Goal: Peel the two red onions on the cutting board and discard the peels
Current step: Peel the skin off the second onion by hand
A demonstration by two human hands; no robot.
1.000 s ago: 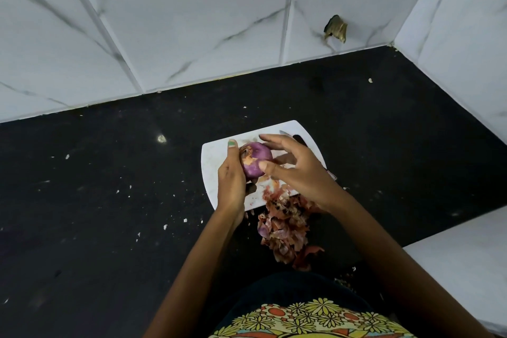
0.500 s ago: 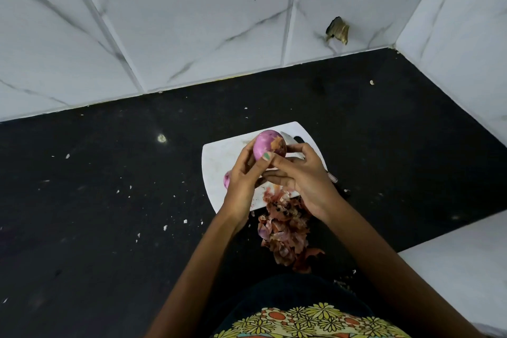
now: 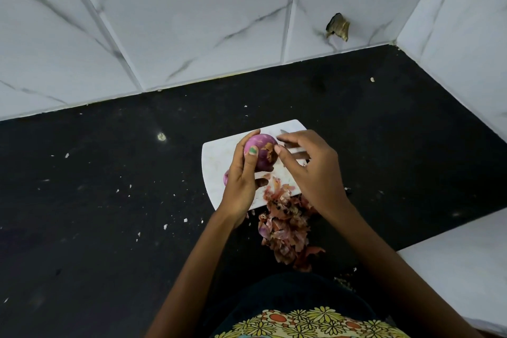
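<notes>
Left hand (image 3: 242, 178) grips the onion (image 3: 262, 152) above the cutting board (image 3: 216, 156); right hand (image 3: 310, 170), fingers loosely curled, holds nothing beside it. Best pinch the brown skin patch (image 3: 270, 152), peel downward

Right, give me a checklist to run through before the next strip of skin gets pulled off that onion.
1. Onion held firmly: ok, the left hand grips it above the cutting board.
2. Loose skin to grab: ok, a brown flap sits on its right side.
3. Right hand ready: ok, its fingertips are at the flap; whether they already pinch it, cannot tell.
4. Second onion peeled: cannot tell, mostly hidden behind the left hand.
5. Peels discarded: not ok, the pile lies across the board's near edge and the counter.
</notes>
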